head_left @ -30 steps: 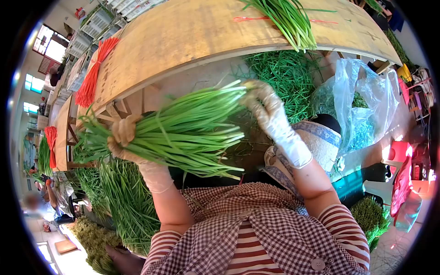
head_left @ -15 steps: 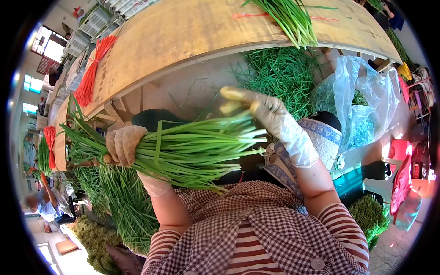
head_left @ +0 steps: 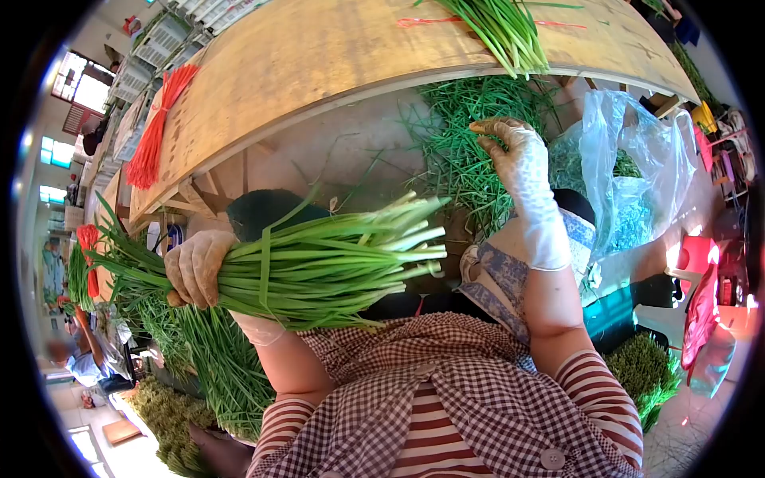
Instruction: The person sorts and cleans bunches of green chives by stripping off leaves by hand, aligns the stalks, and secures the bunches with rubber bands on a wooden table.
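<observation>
My left hand [head_left: 198, 268], in a stained glove, is wrapped round the leafy side of a thick bunch of garlic chives [head_left: 339, 259]. The bunch lies sideways before my chest, its pale cut ends to the right and loose leaf tips to the left. One green leaf crosses it like a band. Off to the right, my gloved right hand [head_left: 519, 163] is raised apart from the bunch, over a heap of loose green leaves [head_left: 466, 119] on the floor. Its thumb and forefinger are apart, and I see nothing between them.
Across the front runs a wooden table [head_left: 319, 56] with another chive bunch [head_left: 506, 36] lying over a red tie, and a bundle of red ties [head_left: 162, 127]. A clear plastic bag [head_left: 629, 175] stands at right. More chives [head_left: 227, 366] lie at lower left. Another person [head_left: 84, 358] is far left.
My right hand has moved up and right, away from the stem ends. The bunch in my left hand has shifted slightly left, and its stem ends tilt up more.
</observation>
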### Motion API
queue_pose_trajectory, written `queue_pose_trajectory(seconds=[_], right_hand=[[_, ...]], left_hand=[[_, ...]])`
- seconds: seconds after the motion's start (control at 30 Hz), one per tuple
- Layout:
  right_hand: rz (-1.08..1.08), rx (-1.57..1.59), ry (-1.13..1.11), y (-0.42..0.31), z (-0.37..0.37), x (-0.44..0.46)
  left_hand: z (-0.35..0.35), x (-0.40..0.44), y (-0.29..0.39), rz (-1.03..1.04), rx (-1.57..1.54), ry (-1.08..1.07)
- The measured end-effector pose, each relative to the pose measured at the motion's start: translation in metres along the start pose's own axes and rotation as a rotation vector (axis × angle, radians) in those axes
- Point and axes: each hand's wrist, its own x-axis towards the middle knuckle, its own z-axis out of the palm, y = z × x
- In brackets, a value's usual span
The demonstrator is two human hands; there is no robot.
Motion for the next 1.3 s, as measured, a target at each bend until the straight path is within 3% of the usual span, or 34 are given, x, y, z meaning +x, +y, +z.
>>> queue_pose_trajectory(seconds=[0.03,0.1,0.17,0.23,0.27,0.33,0.43,0.47,0.57,0.6,0.7,0.73,0.87,0.97,1.1,1.13,1.27,1.3], right_hand=[[-0.066,-0.008,-0.014,-0.001,-0.003,0.001],[0.102,0.785,-0.423,-0.041,-0.013,-0.011],[0.006,0.782,-0.676,-0.062,-0.003,-0.022],[-0.045,0.563,-0.778,-0.075,0.004,-0.026],[0.015,0.580,-0.817,-0.075,0.006,-0.026],[0.130,0.609,-0.896,-0.072,0.013,-0.028],[-0.215,0.624,-0.664,-0.056,0.035,-0.035],[-0.578,0.433,-0.419,-0.058,0.043,-0.029],[-0.742,0.056,-0.370,-0.061,0.035,-0.029],[-0.797,0.114,-0.319,-0.059,0.036,-0.031],[-0.851,0.454,-0.273,-0.061,0.039,-0.027],[-0.746,0.428,-0.425,-0.061,0.029,-0.029],[-0.708,0.469,-0.463,-0.064,0.031,-0.025],[-0.889,0.327,-0.321,-0.063,0.049,-0.032],[-0.780,0.348,-0.378,-0.053,0.055,-0.027],[-0.802,0.233,-0.382,-0.048,0.055,-0.027],[-0.631,0.278,-0.578,-0.042,0.027,-0.020],[-0.633,0.419,-0.514,-0.036,0.017,-0.017]], left_hand=[[0.000,0.001,-0.001,-0.002,-0.016,-0.019],[-0.001,0.005,-0.007,-0.005,-0.047,-0.050],[-0.007,0.002,-0.002,-0.083,-0.012,-0.101],[-0.016,0.004,-0.004,-0.136,-0.021,-0.186],[-0.027,0.007,-0.011,-0.130,-0.093,-0.308],[-0.028,0.004,-0.008,-0.191,-0.066,-0.306],[-0.027,0.004,-0.007,-0.222,-0.028,-0.283],[-0.026,0.004,-0.007,-0.222,-0.016,-0.272],[-0.012,-0.009,-0.006,-0.087,0.044,0.011],[-0.013,-0.009,-0.007,-0.065,0.013,0.017],[-0.015,-0.010,-0.008,-0.017,-0.042,0.043],[-0.014,-0.011,-0.005,-0.013,-0.034,0.058],[-0.015,-0.014,-0.008,0.005,-0.088,0.067],[-0.002,-0.015,-0.016,-0.005,-0.003,0.251],[-0.001,-0.018,-0.015,0.019,0.067,0.320],[-0.004,-0.018,-0.013,0.031,0.065,0.287],[-0.021,-0.019,0.006,0.100,-0.032,0.132],[-0.016,-0.018,0.013,0.110,-0.021,0.172]])
